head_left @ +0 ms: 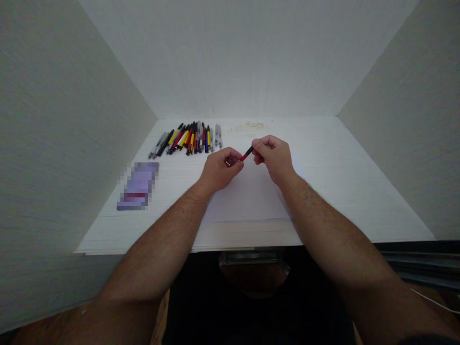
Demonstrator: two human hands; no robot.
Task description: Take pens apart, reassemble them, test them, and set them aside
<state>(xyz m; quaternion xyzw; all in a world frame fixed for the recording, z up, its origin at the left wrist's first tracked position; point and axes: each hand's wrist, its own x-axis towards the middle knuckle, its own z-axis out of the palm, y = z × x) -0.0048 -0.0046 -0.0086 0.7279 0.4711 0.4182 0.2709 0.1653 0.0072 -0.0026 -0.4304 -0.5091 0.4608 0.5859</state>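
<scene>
A red and black pen is held at a slant between my two hands, above a white sheet of paper. My left hand pinches its lower red end between thumb and fingers. At the upper black end, my right hand grips it with thumb and forefinger, the other fingers curled. Both forearms reach in over the table's front edge. Part of the sheet is hidden under my hands and forearms.
On the white table, several pens in black, red, yellow, blue and clear lie in a row at the back left. A blurred purple rectangular object lies at the left. Pale walls enclose the back and both sides.
</scene>
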